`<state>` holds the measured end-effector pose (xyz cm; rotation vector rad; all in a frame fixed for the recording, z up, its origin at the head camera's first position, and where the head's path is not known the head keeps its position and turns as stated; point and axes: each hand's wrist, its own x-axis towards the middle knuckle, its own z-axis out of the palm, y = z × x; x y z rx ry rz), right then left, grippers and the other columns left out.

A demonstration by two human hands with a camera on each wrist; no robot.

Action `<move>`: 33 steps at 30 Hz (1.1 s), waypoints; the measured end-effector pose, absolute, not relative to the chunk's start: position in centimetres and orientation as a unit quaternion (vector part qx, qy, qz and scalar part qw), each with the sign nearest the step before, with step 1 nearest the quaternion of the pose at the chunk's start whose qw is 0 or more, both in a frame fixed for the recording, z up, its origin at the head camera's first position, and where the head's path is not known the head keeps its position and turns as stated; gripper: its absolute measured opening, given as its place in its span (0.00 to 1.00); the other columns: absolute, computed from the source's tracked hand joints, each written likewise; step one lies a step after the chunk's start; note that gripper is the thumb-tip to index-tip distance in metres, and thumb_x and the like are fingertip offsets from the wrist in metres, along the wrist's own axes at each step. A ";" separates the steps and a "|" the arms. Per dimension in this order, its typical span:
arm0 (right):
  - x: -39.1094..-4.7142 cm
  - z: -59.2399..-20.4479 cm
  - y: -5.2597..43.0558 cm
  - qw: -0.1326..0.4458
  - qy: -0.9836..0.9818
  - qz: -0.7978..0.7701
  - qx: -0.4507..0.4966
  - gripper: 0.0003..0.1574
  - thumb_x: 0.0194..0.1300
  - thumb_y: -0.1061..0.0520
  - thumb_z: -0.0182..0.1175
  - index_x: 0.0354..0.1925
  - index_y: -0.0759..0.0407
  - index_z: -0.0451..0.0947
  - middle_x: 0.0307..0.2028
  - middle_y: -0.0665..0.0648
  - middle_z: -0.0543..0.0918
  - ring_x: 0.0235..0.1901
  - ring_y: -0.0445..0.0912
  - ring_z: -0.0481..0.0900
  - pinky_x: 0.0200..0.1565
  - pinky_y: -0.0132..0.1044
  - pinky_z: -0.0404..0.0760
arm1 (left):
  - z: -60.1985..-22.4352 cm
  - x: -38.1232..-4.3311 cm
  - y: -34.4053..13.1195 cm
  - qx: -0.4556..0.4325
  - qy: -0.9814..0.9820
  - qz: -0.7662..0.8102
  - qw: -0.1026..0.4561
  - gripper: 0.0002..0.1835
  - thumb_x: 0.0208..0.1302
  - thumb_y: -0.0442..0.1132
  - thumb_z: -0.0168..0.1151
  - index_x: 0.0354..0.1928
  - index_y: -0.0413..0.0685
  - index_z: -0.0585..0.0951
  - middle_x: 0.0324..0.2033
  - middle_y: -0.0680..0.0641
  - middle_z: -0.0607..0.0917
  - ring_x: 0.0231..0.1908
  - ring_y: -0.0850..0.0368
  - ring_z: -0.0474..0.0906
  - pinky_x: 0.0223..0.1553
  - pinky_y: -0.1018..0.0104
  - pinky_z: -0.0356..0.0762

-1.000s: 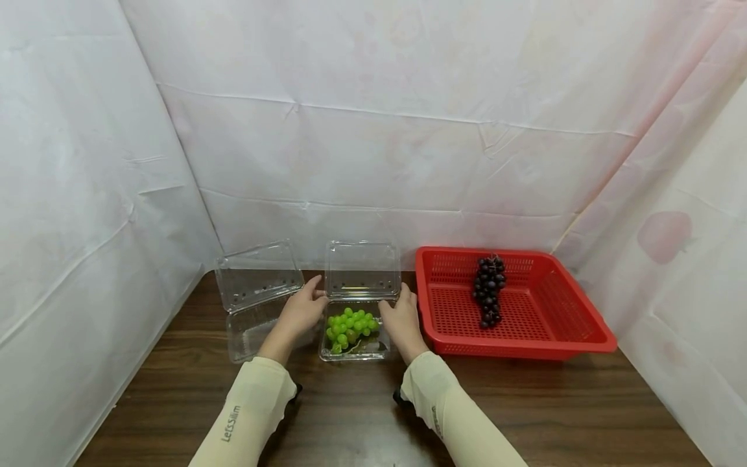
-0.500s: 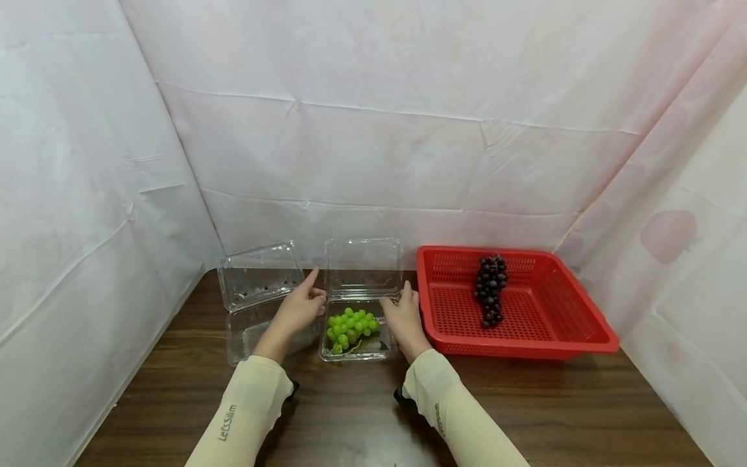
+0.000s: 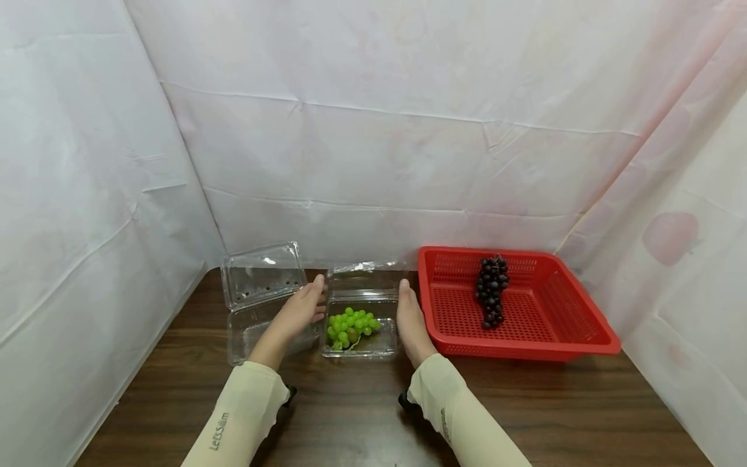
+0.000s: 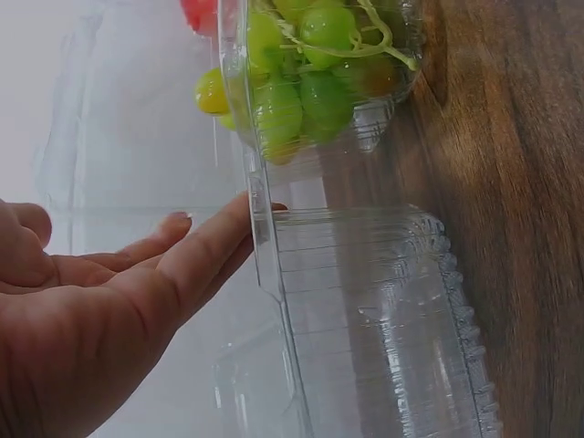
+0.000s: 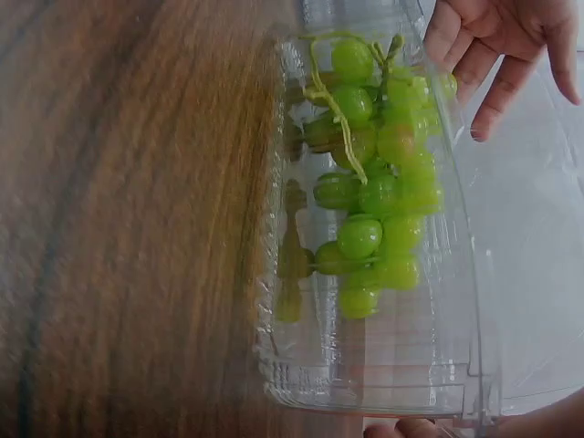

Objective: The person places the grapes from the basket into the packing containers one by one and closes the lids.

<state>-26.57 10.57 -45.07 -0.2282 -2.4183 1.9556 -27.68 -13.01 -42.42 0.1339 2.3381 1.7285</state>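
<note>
A hand could come in from the front, over the wooden table point(image 3: 344, 421) between the two sleeves point(image 3: 242, 405), and cross the low near edge of the clear container point(image 3: 358, 355) to the green grapes point(image 3: 353, 326). The raised lid point(image 3: 364, 280) bars the back, the left hand point(image 3: 294, 314) and second container point(image 3: 245, 334) one side, the right hand point(image 3: 412, 321) and red basket point(image 3: 519, 347) (little gap shows there) the other.

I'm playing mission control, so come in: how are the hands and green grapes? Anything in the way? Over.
Left hand, right hand flanking clear box; lid not closed. Green grapes inside. Possible snag: second open box by left hand.
</note>
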 end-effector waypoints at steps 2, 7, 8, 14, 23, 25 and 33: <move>-26.5 -45.0 10.7 -0.001 -0.771 0.631 -0.087 0.57 0.57 0.16 0.24 0.74 0.45 0.42 0.73 0.48 0.48 0.72 0.47 0.42 0.69 0.51 0.44 | -42.3 -27.5 -12.9 0.043 0.794 0.595 0.118 0.46 0.64 0.73 0.31 0.70 0.42 0.57 0.66 0.35 0.63 0.62 0.37 0.66 0.59 0.48 0.67; -26.0 -44.8 10.7 -0.007 -0.759 0.642 -0.105 0.58 0.55 0.15 0.22 0.74 0.42 0.40 0.74 0.47 0.45 0.72 0.47 0.39 0.70 0.51 0.42 | -42.2 -27.1 -12.8 0.047 0.791 0.596 0.128 0.52 0.59 0.77 0.30 0.72 0.41 0.53 0.67 0.33 0.61 0.64 0.37 0.63 0.60 0.49 0.66; -25.8 -44.8 10.7 -0.007 -0.755 0.647 -0.106 0.58 0.55 0.15 0.22 0.74 0.43 0.40 0.74 0.47 0.44 0.72 0.48 0.39 0.70 0.52 0.41 | -42.2 -27.0 -12.8 0.052 0.791 0.595 0.131 0.53 0.58 0.77 0.30 0.72 0.41 0.52 0.67 0.33 0.60 0.64 0.37 0.62 0.61 0.49 0.65; -24.8 -44.6 10.2 -0.021 -0.730 0.675 -0.110 0.57 0.54 0.14 0.24 0.74 0.38 0.39 0.73 0.45 0.41 0.72 0.47 0.37 0.69 0.54 0.39 | -42.2 -25.6 -13.1 0.061 0.788 0.594 0.148 0.50 0.60 0.75 0.34 0.73 0.44 0.50 0.69 0.35 0.57 0.66 0.38 0.59 0.64 0.47 0.59; -23.9 -45.1 10.4 -0.018 -0.703 0.703 -0.105 0.58 0.55 0.15 0.25 0.74 0.42 0.39 0.74 0.50 0.43 0.72 0.49 0.41 0.70 0.52 0.42 | -42.4 -23.8 -13.7 0.040 0.825 0.549 0.130 0.41 0.66 0.69 0.39 0.72 0.52 0.54 0.65 0.40 0.67 0.60 0.41 0.69 0.61 0.42 0.61; -23.7 -45.2 10.5 -0.014 -0.694 0.713 -0.096 0.55 0.58 0.17 0.26 0.74 0.44 0.40 0.73 0.54 0.46 0.72 0.52 0.45 0.69 0.51 0.45 | -42.4 -23.6 -13.8 0.030 0.841 0.525 0.127 0.42 0.64 0.71 0.38 0.72 0.53 0.54 0.64 0.41 0.69 0.58 0.44 0.72 0.59 0.41 0.63; -22.6 -45.0 10.9 -0.022 -0.676 0.731 -0.087 0.54 0.63 0.21 0.28 0.74 0.51 0.42 0.71 0.66 0.50 0.70 0.61 0.50 0.68 0.58 0.47 | -41.7 -22.4 -14.0 0.017 0.888 0.445 0.115 0.43 0.63 0.73 0.36 0.72 0.52 0.57 0.54 0.43 0.79 0.48 0.50 0.80 0.52 0.41 0.70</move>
